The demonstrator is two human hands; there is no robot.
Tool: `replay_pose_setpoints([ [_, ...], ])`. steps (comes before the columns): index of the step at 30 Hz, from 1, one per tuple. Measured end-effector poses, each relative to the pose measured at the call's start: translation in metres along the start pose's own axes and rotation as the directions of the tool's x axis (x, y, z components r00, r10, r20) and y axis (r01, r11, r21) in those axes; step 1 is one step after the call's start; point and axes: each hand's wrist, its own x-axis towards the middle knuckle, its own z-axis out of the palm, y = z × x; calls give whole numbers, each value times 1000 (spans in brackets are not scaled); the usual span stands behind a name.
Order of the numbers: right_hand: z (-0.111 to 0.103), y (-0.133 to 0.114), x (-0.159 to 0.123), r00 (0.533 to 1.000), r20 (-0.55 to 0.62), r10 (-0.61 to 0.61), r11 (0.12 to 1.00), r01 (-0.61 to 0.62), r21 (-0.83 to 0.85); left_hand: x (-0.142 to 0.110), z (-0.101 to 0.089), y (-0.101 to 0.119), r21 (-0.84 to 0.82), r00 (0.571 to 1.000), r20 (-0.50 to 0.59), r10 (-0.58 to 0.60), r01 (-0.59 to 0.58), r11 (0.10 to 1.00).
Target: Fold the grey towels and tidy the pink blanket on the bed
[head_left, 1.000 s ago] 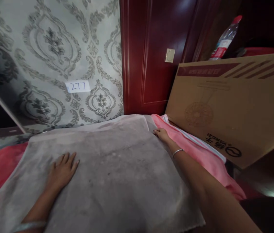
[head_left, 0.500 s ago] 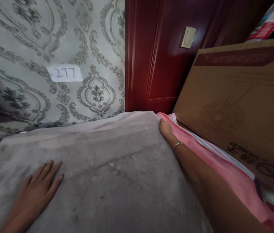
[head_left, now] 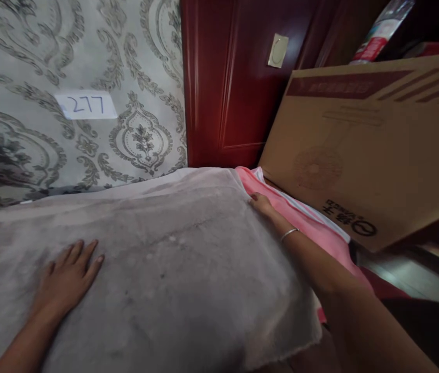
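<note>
A grey plush cloth (head_left: 172, 259), possibly a blanket, lies spread out in front of me, its front right corner hanging over an edge. Flat on its left part rests my left hand (head_left: 66, 277), fingers spread. My right hand (head_left: 261, 203) pinches the cloth's right edge near the far corner; its fingertips are partly hidden. A thin silvery bracelet (head_left: 289, 233) circles the right wrist. Under the grey cloth, pink fabric (head_left: 320, 233) shows along the right side.
A large cardboard box (head_left: 390, 155) leans at the right, with a plastic bottle (head_left: 378, 39) behind its top edge. Patterned wallpaper (head_left: 141, 140) with a paper marked 277 (head_left: 86, 105) and a dark red wooden panel (head_left: 227, 77) border the far side.
My right hand has shifted slightly along the cloth's right edge, still gripping it. The left hand stays flat, now further left on the cloth. The camera view has also shifted.
</note>
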Motion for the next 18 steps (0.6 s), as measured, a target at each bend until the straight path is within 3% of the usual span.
replay_pose_setpoints([
  [6, -31, 63, -115, 996, 53, 69, 997, -71, 30, -5, -10, 7, 2, 996, -47, 72, -72, 997],
  [11, -57, 97, -183, 988, 67, 136, 989, -139, 46, -21, -19, 8, 85, 985, -67, 157, -151, 985],
  [14, -59, 115, -210, 983, 66, 169, 977, -176, 121, -49, -26, -7, 89, 987, 9, 157, -158, 983],
  [18, -45, 137, -234, 984, -15, 175, 943, -164, 289, -115, -29, -48, 58, 995, 74, 69, -74, 996],
])
